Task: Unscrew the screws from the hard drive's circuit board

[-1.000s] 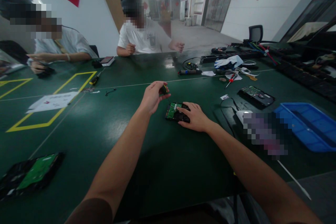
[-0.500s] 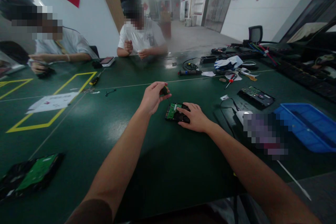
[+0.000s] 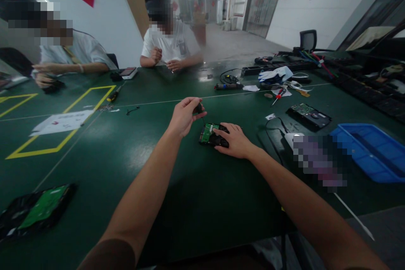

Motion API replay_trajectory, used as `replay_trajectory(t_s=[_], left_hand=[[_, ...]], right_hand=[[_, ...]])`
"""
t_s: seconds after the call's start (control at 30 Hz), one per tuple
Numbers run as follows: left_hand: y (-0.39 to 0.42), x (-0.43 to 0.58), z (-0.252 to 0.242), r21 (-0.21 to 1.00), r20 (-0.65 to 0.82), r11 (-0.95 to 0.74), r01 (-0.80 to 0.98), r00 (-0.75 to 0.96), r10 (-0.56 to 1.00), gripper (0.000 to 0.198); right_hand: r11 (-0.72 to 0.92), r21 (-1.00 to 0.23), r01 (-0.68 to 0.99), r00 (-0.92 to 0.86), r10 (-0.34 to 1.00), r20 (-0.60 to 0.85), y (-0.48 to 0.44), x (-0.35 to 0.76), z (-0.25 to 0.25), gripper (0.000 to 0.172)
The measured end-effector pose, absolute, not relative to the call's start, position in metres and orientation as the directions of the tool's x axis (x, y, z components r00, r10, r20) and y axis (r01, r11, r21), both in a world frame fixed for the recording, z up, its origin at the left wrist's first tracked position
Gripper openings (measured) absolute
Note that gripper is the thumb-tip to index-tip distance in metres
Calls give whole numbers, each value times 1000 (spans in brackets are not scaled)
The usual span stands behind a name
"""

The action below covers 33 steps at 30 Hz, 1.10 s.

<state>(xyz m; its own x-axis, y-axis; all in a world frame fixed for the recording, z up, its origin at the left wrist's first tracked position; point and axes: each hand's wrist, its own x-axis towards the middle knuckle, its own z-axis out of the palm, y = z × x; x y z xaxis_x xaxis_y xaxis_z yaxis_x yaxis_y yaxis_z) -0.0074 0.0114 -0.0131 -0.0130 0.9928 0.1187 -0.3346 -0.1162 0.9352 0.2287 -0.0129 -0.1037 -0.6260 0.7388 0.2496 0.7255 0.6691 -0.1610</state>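
A small screwdriver (image 3: 198, 109) with a dark handle is pinched upright in the fingers of my left hand (image 3: 183, 117). Its thin shaft points down to the far left corner of a hard drive (image 3: 207, 134); whether the tip sits in a screw is too small to tell. The drive lies on the green table with its green circuit board facing up. My right hand (image 3: 236, 141) grips the drive from the right, thumb and fingers over its right part, which they partly hide.
Another hard drive (image 3: 309, 117) lies to the right, near a blue tray (image 3: 373, 152) and a blurred-out item with a cable. A further drive (image 3: 41, 209) is at the near left. Gloves (image 3: 275, 75) and a red screwdriver (image 3: 278, 98) lie beyond. Two people sit across the table.
The screwdriver's handle looks slightly turned in my left fingers. My right hand and the hard drive have stayed in place.
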Motion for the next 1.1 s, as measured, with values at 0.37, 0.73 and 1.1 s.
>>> replay_trajectory(t_s=[0.37,0.73,1.1], left_hand=[[9,-4,-13,944,151,-144,-297,1,988,16],[19,-7,-21,952,208,-217,-215,-61,976,20],[34,-18,-40,931,156,-218,-294,-221,963,25]], right_hand=[[668,-165,726,-626,741,243,-13,228,-103,73],[669,-174,723,-624,740,253,-13,228,-104,73],[671,-166,723,-630,739,239,-12,229,-104,74]])
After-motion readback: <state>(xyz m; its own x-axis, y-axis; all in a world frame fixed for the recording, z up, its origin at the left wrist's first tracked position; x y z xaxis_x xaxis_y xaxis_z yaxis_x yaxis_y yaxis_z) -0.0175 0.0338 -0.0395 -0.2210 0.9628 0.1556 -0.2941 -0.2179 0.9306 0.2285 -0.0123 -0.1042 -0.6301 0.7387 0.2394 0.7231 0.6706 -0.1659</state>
